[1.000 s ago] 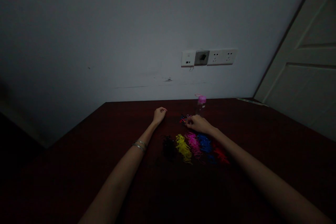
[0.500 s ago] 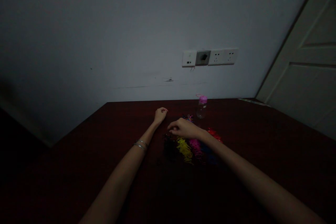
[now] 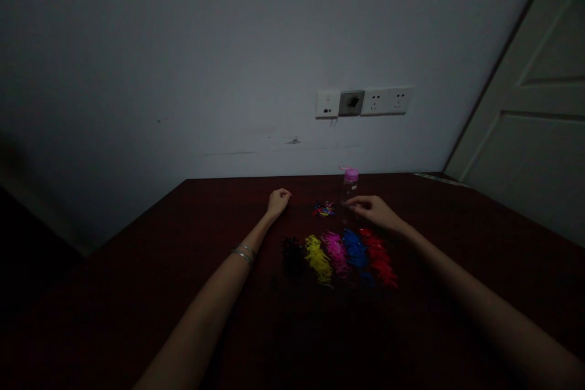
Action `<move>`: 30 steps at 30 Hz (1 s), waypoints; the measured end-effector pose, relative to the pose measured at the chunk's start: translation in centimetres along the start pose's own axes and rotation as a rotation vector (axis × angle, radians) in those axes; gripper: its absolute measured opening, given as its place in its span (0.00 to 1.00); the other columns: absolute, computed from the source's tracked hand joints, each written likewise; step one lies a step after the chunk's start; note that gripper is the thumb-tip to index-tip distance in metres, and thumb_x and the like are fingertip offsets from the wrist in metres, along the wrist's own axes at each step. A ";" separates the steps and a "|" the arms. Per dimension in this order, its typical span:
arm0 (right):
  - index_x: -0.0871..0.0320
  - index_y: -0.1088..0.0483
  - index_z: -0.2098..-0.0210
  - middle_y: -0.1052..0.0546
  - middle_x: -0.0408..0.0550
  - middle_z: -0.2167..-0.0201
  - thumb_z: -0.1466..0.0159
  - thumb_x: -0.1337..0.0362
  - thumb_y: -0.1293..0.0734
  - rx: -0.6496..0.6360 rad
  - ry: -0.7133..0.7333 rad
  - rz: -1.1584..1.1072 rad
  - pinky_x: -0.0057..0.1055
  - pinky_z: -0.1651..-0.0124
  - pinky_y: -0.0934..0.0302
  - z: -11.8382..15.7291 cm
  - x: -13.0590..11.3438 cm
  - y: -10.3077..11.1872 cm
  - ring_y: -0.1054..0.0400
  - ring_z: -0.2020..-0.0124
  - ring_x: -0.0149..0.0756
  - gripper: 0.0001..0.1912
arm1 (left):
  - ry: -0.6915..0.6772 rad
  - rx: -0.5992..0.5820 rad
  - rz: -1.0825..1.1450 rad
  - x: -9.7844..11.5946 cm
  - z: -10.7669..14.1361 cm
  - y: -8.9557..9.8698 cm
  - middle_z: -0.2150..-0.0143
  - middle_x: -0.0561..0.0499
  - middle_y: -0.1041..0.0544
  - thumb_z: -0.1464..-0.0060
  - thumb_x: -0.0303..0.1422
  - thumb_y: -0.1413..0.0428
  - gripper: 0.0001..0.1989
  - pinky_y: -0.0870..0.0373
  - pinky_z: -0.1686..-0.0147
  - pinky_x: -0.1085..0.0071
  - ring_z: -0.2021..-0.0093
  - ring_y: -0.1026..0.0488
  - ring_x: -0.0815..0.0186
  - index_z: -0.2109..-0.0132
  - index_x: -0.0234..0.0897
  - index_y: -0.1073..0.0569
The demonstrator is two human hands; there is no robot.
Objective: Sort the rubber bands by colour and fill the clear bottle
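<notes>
My left hand (image 3: 278, 201) rests closed on the dark red table, left of a small mixed pile of coloured bands (image 3: 325, 209). My right hand (image 3: 372, 210) has its fingers pressed together at the base of a clear bottle with a pink lid (image 3: 351, 175); whatever they hold, if anything, is too small to make out. Nearer to me lie heaps of black strands (image 3: 294, 255), yellow strands (image 3: 319, 260), pink strands (image 3: 337, 251), blue strands (image 3: 355, 247) and red strands (image 3: 379, 257), side by side.
The table (image 3: 219, 207) meets a pale wall (image 3: 219, 73) that carries a row of sockets (image 3: 384, 101). A panelled door (image 3: 539, 116) stands on the right. The bottle is upright behind my right hand.
My right hand has moved right, from above the black and yellow heaps to the bottle. The mixed pile and the blue and red heaps now show more fully. My left hand stays put.
</notes>
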State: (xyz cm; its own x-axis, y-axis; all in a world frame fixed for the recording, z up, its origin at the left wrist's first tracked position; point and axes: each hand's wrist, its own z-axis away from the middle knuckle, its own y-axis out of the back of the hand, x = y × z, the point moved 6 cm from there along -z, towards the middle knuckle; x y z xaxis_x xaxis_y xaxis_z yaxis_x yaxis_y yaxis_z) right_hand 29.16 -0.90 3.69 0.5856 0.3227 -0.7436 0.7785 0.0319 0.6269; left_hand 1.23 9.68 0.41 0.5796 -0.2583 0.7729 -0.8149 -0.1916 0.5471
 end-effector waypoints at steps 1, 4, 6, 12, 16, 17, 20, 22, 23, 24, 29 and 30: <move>0.64 0.27 0.62 0.28 0.47 0.78 0.46 0.60 0.38 0.017 -0.043 -0.016 0.27 0.74 0.45 0.3 1.5 0.6 0.37 0.77 0.31 0.18 | -0.003 -0.006 -0.013 0.1 0.0 0.0 0.75 0.50 0.27 0.53 0.26 0.51 0.10 0.36 0.67 0.74 0.72 0.31 0.69 0.68 0.31 0.25; 0.64 0.27 0.62 0.29 0.45 0.81 0.48 0.59 0.38 0.088 -0.126 -0.048 0.26 0.76 0.46 1.2 4.9 2.1 0.38 0.79 0.31 0.18 | -0.029 -0.012 -0.059 0.4 0.2 -0.1 0.73 0.50 0.26 0.51 0.27 0.52 0.11 0.36 0.67 0.75 0.71 0.31 0.69 0.65 0.32 0.25; 0.64 0.27 0.64 0.30 0.44 0.82 0.49 0.58 0.38 0.162 -0.154 -0.057 0.26 0.77 0.47 1.7 6.1 2.9 0.38 0.80 0.30 0.18 | -0.073 -0.021 -0.116 0.9 0.4 -0.2 0.71 0.50 0.26 0.49 0.29 0.53 0.12 0.36 0.67 0.75 0.70 0.31 0.69 0.61 0.33 0.27; 0.65 0.28 0.63 0.30 0.44 0.82 0.49 0.58 0.39 0.241 -0.207 -0.104 0.25 0.80 0.50 2.1 7.0 3.5 0.42 0.83 0.28 0.20 | -0.236 -0.238 -0.347 3.3 2.1 -1.2 0.69 0.51 0.26 0.49 0.40 0.51 0.13 0.38 0.69 0.76 0.69 0.31 0.69 0.64 0.38 0.26; 0.64 0.28 0.63 0.30 0.44 0.82 0.49 0.58 0.39 0.229 -0.185 -0.084 0.25 0.78 0.48 2.0 6.9 3.4 0.41 0.81 0.29 0.19 | -0.361 -0.411 -0.349 5.3 3.6 -2.0 0.67 0.51 0.26 0.50 0.44 0.49 0.16 0.39 0.70 0.76 0.68 0.31 0.69 0.64 0.37 0.25; 0.64 0.28 0.63 0.30 0.44 0.82 0.49 0.58 0.39 0.229 -0.181 -0.074 0.25 0.78 0.48 2.0 7.0 3.3 0.40 0.81 0.29 0.19 | -0.390 -0.450 -0.338 5.7 3.9 -2.3 0.67 0.51 0.26 0.52 0.45 0.48 0.17 0.38 0.69 0.77 0.67 0.31 0.69 0.64 0.37 0.25; 0.63 0.27 0.64 0.30 0.44 0.82 0.49 0.59 0.40 0.229 -0.177 -0.043 0.25 0.78 0.48 2.1 7.0 3.3 0.40 0.81 0.29 0.19 | -0.446 -0.525 -0.327 6.6 4.5 -3.1 0.65 0.51 0.26 0.56 0.46 0.44 0.17 0.38 0.68 0.77 0.66 0.31 0.68 0.65 0.38 0.25; 0.63 0.27 0.64 0.30 0.43 0.82 0.49 0.59 0.40 0.235 -0.170 -0.026 0.26 0.77 0.48 2.1 6.8 3.3 0.40 0.81 0.29 0.18 | -0.456 -0.525 -0.332 6.7 4.6 -3.5 0.65 0.50 0.26 0.55 0.43 0.43 0.14 0.38 0.67 0.77 0.66 0.31 0.68 0.65 0.38 0.24; 0.63 0.27 0.64 0.30 0.43 0.82 0.49 0.60 0.40 0.234 -0.168 -0.019 0.26 0.78 0.48 2.1 6.7 3.3 0.40 0.81 0.29 0.18 | -0.454 -0.520 -0.331 6.7 4.5 -3.7 0.65 0.50 0.26 0.54 0.41 0.44 0.12 0.38 0.67 0.76 0.66 0.31 0.68 0.65 0.38 0.24; 0.63 0.27 0.64 0.30 0.43 0.82 0.49 0.60 0.40 0.231 -0.165 -0.014 0.26 0.78 0.48 2.2 6.6 3.2 0.40 0.81 0.29 0.18 | -0.449 -0.515 -0.327 6.7 4.5 -3.8 0.65 0.50 0.26 0.53 0.39 0.44 0.11 0.38 0.66 0.76 0.65 0.31 0.68 0.65 0.38 0.24; 0.63 0.27 0.64 0.30 0.44 0.82 0.49 0.60 0.40 0.229 -0.169 0.007 0.26 0.78 0.48 2.2 6.2 3.3 0.40 0.81 0.30 0.18 | -0.401 -0.495 -0.271 6.1 3.9 -4.1 0.67 0.50 0.25 0.52 0.34 0.46 0.07 0.38 0.65 0.76 0.65 0.31 0.67 0.68 0.36 0.24; 0.63 0.27 0.65 0.30 0.44 0.82 0.49 0.60 0.40 0.230 -0.171 0.013 0.26 0.78 0.48 2.2 6.2 3.3 0.40 0.81 0.30 0.18 | -0.401 -0.494 -0.257 6.0 3.8 -4.1 0.67 0.49 0.25 0.52 0.33 0.46 0.07 0.38 0.65 0.76 0.66 0.31 0.68 0.68 0.36 0.24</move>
State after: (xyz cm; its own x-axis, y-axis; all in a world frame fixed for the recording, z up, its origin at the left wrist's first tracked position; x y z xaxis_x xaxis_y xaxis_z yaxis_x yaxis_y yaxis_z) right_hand 35.89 -0.89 0.60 0.6100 0.1573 -0.7766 0.7902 -0.1930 0.5816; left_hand 8.07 5.31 1.54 0.6350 -0.6113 0.4724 -0.5037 0.1360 0.8531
